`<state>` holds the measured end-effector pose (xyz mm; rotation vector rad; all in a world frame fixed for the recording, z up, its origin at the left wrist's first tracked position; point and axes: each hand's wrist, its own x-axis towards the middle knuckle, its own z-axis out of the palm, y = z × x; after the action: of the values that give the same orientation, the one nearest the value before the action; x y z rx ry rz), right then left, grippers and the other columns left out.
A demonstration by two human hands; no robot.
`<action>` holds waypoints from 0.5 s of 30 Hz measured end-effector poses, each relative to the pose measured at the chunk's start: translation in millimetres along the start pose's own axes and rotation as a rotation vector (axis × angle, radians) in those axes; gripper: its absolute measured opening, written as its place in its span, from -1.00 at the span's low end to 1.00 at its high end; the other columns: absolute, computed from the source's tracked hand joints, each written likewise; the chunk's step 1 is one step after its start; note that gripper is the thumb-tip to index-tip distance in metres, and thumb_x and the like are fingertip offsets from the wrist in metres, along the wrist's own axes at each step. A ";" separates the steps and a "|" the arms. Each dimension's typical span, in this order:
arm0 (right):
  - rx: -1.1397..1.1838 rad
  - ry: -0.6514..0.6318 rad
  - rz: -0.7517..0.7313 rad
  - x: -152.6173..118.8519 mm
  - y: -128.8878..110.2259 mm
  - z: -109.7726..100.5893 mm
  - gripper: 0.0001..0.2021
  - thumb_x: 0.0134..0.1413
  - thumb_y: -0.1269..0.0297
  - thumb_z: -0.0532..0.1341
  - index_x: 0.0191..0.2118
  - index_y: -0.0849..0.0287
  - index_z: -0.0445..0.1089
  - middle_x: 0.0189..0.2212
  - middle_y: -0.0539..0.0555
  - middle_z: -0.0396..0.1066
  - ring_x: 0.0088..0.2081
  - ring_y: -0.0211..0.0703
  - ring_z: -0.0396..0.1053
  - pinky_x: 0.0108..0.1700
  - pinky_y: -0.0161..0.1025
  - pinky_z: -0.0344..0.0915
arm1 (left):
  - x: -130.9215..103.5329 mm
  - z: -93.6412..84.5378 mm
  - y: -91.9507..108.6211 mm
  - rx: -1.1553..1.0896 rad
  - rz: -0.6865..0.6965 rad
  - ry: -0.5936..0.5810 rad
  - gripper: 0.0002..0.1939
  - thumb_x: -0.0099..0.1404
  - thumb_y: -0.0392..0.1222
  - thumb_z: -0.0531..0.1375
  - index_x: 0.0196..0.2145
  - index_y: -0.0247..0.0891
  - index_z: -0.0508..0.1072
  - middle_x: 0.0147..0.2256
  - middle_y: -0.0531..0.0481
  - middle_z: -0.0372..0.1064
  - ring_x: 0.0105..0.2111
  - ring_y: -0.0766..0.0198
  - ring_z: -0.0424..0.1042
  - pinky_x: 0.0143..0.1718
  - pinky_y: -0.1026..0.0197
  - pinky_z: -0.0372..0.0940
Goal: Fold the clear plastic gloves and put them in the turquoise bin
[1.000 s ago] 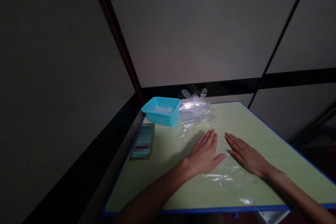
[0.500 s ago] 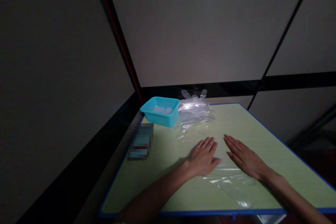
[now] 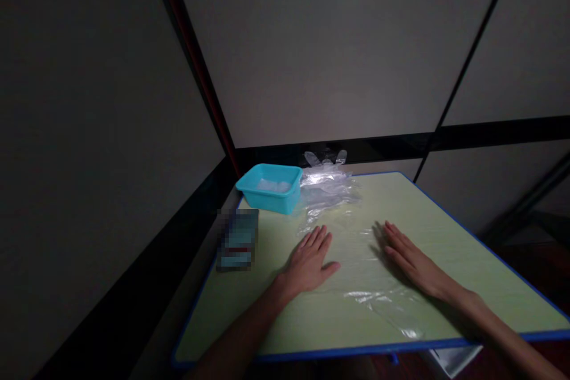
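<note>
A clear plastic disposable glove (image 3: 363,273) lies spread on the table between my hands, its outline faint and its near end creased and shiny. My left hand (image 3: 309,262) rests palm down at the glove's left side, fingers stretched out and thumb apart. My right hand (image 3: 412,264) is on the other side, fingers straight and close together, tilted over a shadow; whether it touches the film I cannot tell. Neither hand grips anything. Beyond them, a pile of clear plastic gloves (image 3: 328,187) lies at the far edge, some fingers sticking up over it.
A turquoise plastic basket (image 3: 271,199) with clear plastic in it stands at the back left, beside the pile. A blurred-out flat object (image 3: 239,240) lies at the left edge. The pale green table (image 3: 320,329) has a blue rim, and walls (image 3: 329,59) rise behind and left.
My left hand has slid left across the table, away from the glove's middle. My right hand has tilted up somewhat, and the gap between my hands is wider. The view has shifted slightly.
</note>
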<state>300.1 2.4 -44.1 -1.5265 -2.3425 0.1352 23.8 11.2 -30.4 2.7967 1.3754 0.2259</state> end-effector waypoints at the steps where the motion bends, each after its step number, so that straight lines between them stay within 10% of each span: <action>1: -0.002 0.006 -0.015 -3.6 -11.5 -1.1 -0.41 0.18 0.05 -0.15 0.23 0.17 -0.36 0.22 0.11 -0.29 0.19 -0.07 -0.23 0.15 -0.05 -0.04 | 0.2 0.5 0.1 -0.001 0.002 0.005 -0.36 0.27 0.16 -0.20 0.16 -0.33 -0.07 0.21 -0.11 -0.25 0.20 0.18 -0.33 0.16 0.13 -0.26; 6: -0.065 -0.021 -0.196 -24.0 -54.7 4.1 -0.35 0.15 0.06 -0.07 0.23 0.17 -0.41 0.22 0.13 -0.29 0.19 -0.04 -0.22 0.15 -0.06 -0.02 | -0.4 0.3 -0.6 0.002 0.004 0.016 -0.36 0.27 0.15 -0.18 0.16 -0.33 -0.07 0.21 -0.11 -0.25 0.20 0.18 -0.33 0.16 0.13 -0.25; 15: -0.142 0.004 -0.215 -47.5 -25.9 6.0 -0.23 0.04 -0.05 0.00 0.23 0.18 -0.42 0.21 0.15 -0.25 0.18 0.06 -0.14 0.12 0.00 0.02 | 0.2 -3.0 0.2 -0.004 0.001 -0.021 -0.34 0.25 0.17 -0.18 0.17 -0.32 -0.08 0.21 -0.11 -0.26 0.20 0.17 -0.33 0.15 0.12 -0.26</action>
<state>292.8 -50.6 -53.9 -1.3208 -2.5420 -0.0886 23.7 11.0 -27.4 2.7884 1.3675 0.1978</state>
